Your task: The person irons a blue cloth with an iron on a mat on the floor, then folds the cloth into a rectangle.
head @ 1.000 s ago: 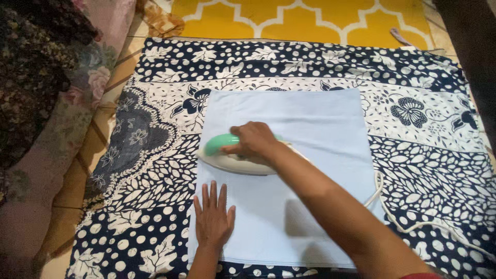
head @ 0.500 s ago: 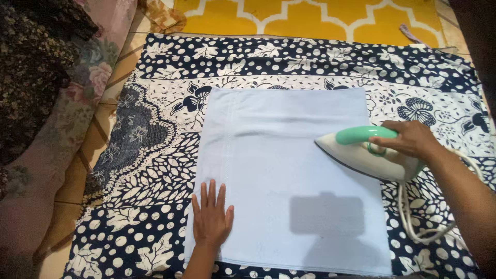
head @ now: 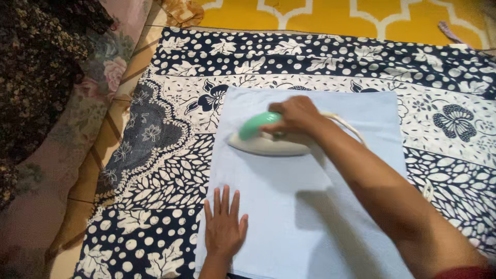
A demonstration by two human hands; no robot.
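A right hand [head: 293, 118] wraps the green handle of a white iron [head: 266, 139] resting on the upper left of a pale blue cloth [head: 310, 206], while the left hand [head: 225, 227] lies flat, fingers spread, on its lower left edge; beneath, a navy-and-white patterned sheet [head: 155, 170] covers the floor beside a yellow rug [head: 320, 15]

Both of the person's forearms are bare, with no watch, ring or bracelet showing on the left hand [head: 225, 227] or the right hand [head: 294, 116]. A dark red sleeve edge shows at the right upper arm.
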